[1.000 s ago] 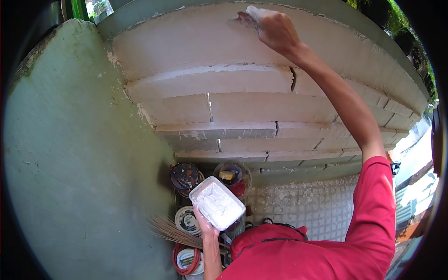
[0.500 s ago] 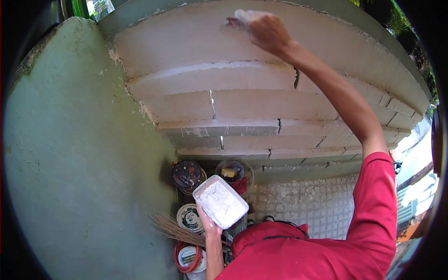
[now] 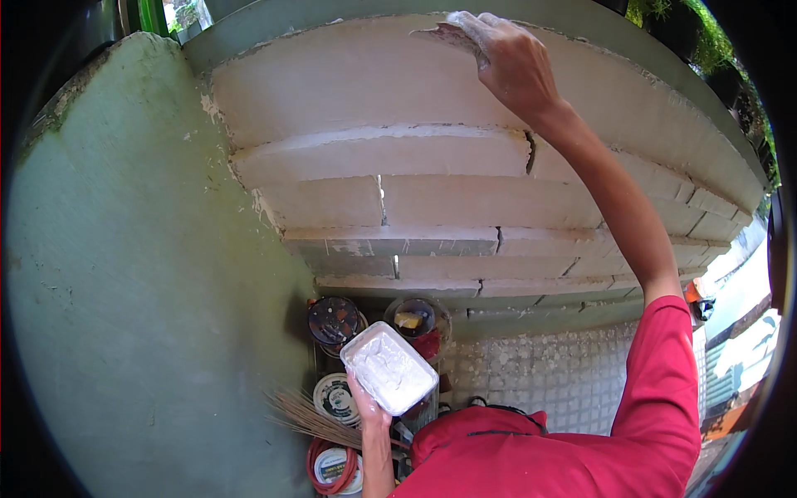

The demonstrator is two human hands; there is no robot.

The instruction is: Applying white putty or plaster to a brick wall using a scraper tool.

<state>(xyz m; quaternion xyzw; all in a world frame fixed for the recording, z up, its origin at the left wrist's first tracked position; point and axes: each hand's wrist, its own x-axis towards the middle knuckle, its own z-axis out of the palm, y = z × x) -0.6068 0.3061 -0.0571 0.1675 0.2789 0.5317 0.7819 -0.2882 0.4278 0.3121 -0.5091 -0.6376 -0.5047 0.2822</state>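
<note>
Moved rightward, the right hand (image 3: pixel 516 70), arm (image 3: pixel 618 199) stretched upward, grips a scraper (image 3: pixel 448 35) near the wall's (image 3: pixel 315 91) top; the left hand (image 3: pixel 370 407) curls round a tub's (image 3: pixel 409 353) side.

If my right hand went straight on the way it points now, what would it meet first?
Probably the grey-green painted band along the upper edge of the pale plastered wall, just past your right hand, though depth is unclear.
</note>
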